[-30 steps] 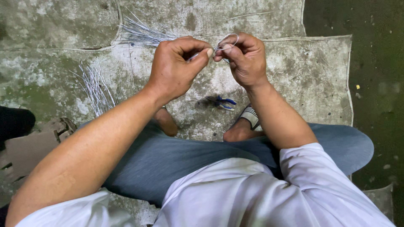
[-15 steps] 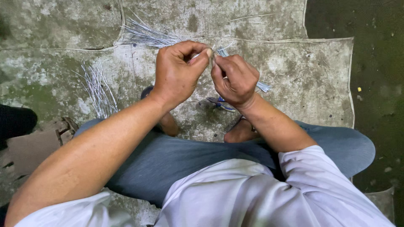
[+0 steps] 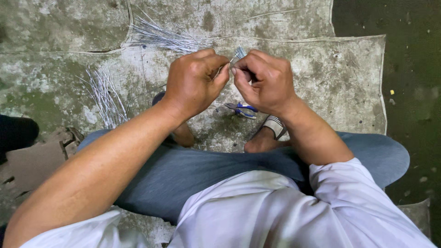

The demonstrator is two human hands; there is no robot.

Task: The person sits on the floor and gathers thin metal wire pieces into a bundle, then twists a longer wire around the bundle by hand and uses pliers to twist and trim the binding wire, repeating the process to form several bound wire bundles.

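Note:
My left hand (image 3: 195,82) and my right hand (image 3: 264,80) are held close together in front of me, both closed on a small bundle of thin silvery wires (image 3: 239,53) whose ends stick up between the fingertips. I sit on the ground in blue trousers and a white shirt, with my feet tucked in below the hands. Blue-handled pliers (image 3: 241,109) lie on the mat just under my right hand, untouched.
A worn grey mat (image 3: 340,78) covers the ground. One heap of loose wires (image 3: 165,39) lies at the top centre, another pile of wires (image 3: 103,96) at the left. Dark floor (image 3: 409,69) runs along the right. A dark shape (image 3: 16,133) sits at the left edge.
My right hand dropped and turned at the wire bundle half a second ago, then rose again to meet the left hand. The left hand stayed nearly still.

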